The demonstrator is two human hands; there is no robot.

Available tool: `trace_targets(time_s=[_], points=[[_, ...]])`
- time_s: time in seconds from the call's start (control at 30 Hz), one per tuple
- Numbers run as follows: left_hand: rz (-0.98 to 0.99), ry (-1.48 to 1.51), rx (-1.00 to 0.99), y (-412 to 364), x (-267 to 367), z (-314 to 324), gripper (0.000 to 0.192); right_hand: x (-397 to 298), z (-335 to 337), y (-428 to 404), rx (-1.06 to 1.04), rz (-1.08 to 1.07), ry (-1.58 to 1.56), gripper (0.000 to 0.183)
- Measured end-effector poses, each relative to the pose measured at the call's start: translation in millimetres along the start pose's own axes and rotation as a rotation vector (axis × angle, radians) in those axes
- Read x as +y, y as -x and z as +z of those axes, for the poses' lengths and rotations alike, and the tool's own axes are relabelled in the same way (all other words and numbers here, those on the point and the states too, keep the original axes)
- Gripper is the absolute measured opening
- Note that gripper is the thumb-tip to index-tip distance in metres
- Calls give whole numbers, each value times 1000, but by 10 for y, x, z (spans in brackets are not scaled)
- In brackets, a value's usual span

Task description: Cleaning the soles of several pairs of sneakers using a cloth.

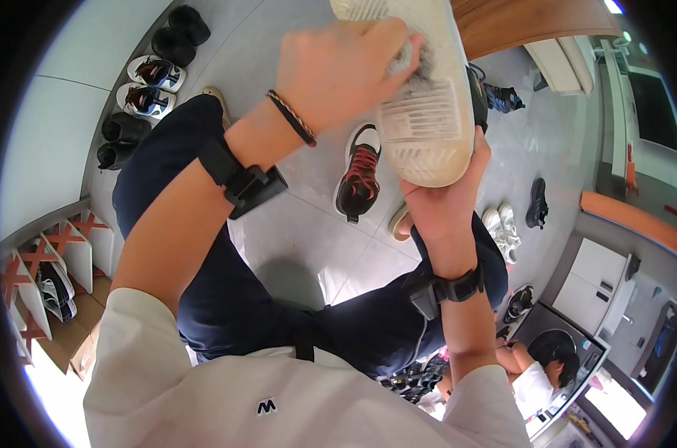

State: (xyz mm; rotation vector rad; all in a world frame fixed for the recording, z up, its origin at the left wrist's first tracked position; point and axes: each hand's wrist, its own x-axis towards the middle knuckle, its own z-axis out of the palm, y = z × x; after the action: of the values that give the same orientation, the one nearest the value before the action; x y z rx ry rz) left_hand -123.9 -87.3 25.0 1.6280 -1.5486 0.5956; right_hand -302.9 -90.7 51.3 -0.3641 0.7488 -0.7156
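Observation:
At the top centre, my right hand (pixel 447 201) grips a shoe near one end, its pale, worn sole (pixel 422 134) turned towards me. Against the middle of that sole, my left hand (pixel 344 73) pinches a grey fibrous wad (pixel 400 61), which looks like steel wool; the hand is slightly blurred. Dark smudges show on the sole around the wad. Most of the shoe's upper is hidden behind the sole. Below my hands, a black and white sneaker with red laces (pixel 362 179) stands on the grey tiled floor.
Several shoes (pixel 154 73) line the cabinet at left. White shoes (pixel 503 229) and a black shoe (pixel 537 204) stand at right. A wooden table edge (pixel 540 22) juts in at top right. Another person (pixel 534 381) sits at lower right. Shelves (pixel 53 263) stand at lower left.

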Motion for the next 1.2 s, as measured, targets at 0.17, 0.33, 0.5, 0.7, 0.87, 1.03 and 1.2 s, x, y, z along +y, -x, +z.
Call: trace_targets(time_s=[0.17, 0.33, 0.5, 0.7, 0.87, 1.03, 1.2], points=[[19, 224, -46, 286, 568, -41, 14, -23, -240, -106, -14, -6, -33, 50], [292, 29, 0, 224, 169, 111, 19, 80, -147, -69, 32, 11, -24, 50], [66, 263, -183, 329, 496, 22, 21, 55, -321, -69, 10, 25, -66, 50], [41, 304, -159, 220, 368, 0, 21, 94, -226, -17, 35, 85, -49, 48], [29, 219, -95, 294, 430, 44, 19, 76, -355, -65, -23, 73, -55, 49], [-26, 209, -187, 234, 293, 100, 17, 144, -237, -68, 56, 85, -49, 47], [-6, 202, -255, 325, 404, 20, 12, 92, -346, -74, 14, 98, -72, 46]])
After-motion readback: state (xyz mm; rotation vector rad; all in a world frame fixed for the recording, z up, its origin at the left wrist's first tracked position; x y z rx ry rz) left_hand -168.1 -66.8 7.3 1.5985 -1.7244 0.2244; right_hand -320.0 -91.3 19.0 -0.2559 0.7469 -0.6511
